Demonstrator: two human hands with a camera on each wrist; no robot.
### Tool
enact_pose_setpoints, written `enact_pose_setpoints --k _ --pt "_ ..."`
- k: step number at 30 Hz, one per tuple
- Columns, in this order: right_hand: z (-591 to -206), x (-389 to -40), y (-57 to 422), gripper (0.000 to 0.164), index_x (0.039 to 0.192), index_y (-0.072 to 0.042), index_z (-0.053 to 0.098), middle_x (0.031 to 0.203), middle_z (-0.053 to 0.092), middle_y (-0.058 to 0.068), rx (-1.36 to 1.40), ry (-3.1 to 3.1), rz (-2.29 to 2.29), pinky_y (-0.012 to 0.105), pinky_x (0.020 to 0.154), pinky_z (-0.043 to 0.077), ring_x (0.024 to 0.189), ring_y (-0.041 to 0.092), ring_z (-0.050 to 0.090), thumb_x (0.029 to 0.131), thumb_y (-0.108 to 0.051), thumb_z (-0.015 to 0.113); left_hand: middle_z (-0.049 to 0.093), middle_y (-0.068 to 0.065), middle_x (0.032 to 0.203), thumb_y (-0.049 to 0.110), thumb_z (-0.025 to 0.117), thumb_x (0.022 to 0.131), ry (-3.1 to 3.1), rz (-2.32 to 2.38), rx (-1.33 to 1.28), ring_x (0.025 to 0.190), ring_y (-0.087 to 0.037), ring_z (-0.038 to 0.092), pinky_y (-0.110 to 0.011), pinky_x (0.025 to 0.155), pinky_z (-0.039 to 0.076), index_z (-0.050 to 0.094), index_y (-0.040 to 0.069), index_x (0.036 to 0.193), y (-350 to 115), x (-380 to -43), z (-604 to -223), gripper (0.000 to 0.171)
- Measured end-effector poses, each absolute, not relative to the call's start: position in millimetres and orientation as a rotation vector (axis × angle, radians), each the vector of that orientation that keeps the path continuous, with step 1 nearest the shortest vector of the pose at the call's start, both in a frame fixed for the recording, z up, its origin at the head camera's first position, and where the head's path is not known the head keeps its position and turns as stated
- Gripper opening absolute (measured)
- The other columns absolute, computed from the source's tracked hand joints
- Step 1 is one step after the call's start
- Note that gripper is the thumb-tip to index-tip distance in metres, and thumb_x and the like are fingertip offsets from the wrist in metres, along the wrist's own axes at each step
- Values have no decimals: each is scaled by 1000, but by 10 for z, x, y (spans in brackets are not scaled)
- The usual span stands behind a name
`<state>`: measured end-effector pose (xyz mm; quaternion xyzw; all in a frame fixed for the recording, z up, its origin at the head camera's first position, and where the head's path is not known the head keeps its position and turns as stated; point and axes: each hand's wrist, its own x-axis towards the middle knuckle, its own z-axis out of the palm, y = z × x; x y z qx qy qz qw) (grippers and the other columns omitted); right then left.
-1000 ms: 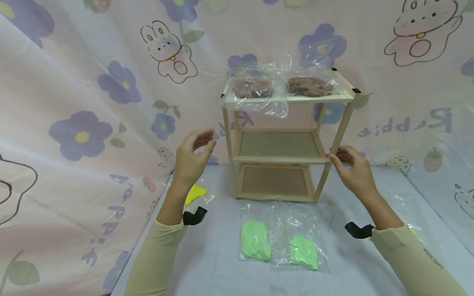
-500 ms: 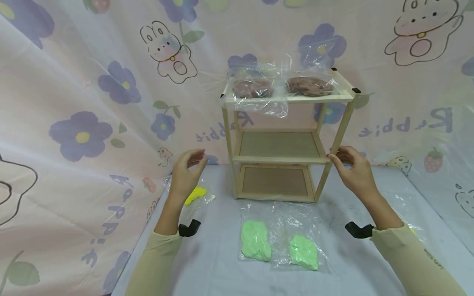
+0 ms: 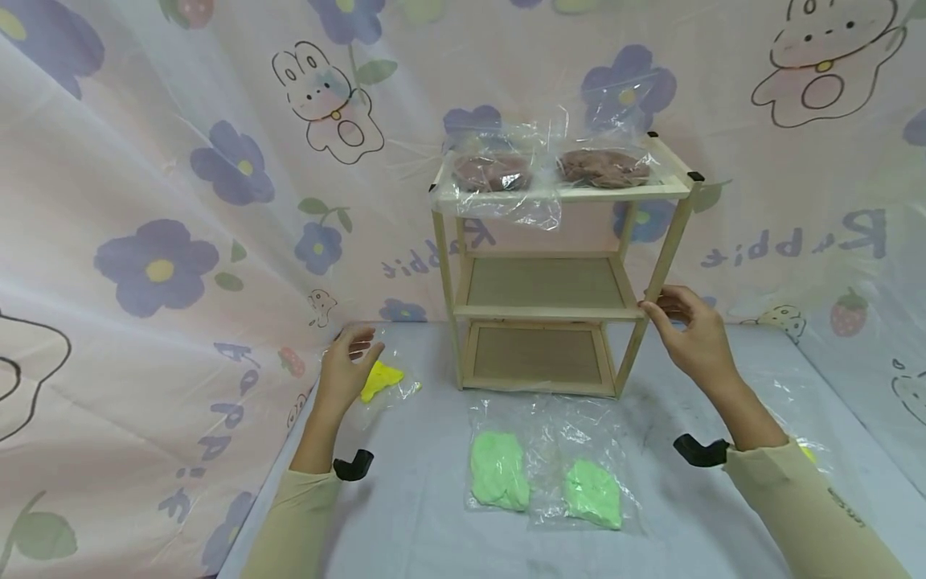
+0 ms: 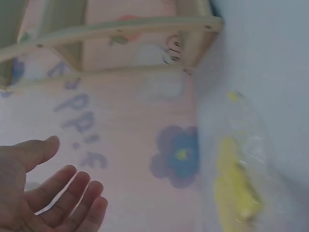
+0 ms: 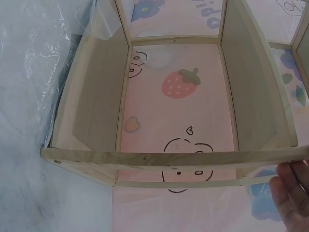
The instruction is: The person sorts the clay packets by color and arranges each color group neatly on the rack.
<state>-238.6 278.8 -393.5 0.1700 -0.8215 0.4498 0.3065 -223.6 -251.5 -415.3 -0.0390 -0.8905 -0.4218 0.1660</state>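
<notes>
In the head view, we are seeing the left hand hovering beside a yellow lump in a clear bag, its fingers loosely bent and holding nothing. The right hand is pinching the right front post of a wooden rack, level with the middle shelf. The rack is standing upright on the table, carrying two bagged brown lumps on top. Just in front of it, two bagged green lumps are lying side by side. A printed curtain is hanging behind.

In the left wrist view, we are looking at the left hand's relaxed, parted fingers, apart from both the rack and the blurred yellow lump.

In the right wrist view, we are finding the right hand's fingertips touching the rack's wood at the frame's edge; the thumb is staying hidden here.
</notes>
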Motion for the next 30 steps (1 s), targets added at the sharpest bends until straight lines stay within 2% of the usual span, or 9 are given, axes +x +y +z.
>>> enact_pose_setpoints --k 6,14,21,30 --pt "-3940 -2387 2794 27 129 6 68 110 71 15 452 -2172 1192 3 92 46 100 -10 60 103 1 70 58 -31 146 21 70 107 -2693 -1157 -30 135 -50 57 -59 115 50 55 -7 148 -2649 -2245 -4393 52" --pt "-3941 -2393 2793 27 129 6 68 110 70 16 456 -2172 1191 3 91 46 99 -10 60 103 1 70 55 -34 148 23 71 105 -2784 -1105 79 136 -52 54 -64 111 50 54 -7 149 -2784 -2265 -4650 56" --pt "-3922 -2378 2788 28 130 5 67 110 70 12 448 -2186 1178 2 92 45 100 -10 60 104 -2 71 54 -34 146 29 74 102 -2910 -911 267 135 -54 52 -67 107 50 53 -7 150 -2861 -2296 -4798 63" --pt "-3926 -2375 2787 28 131 4 67 111 69 11 450 -2194 1182 2 92 45 101 -10 59 104 -3 70 44 -43 146 30 77 100 -2981 -893 299 135 -60 46 -72 109 47 45 -13 151 -2956 -2356 -4873 74"
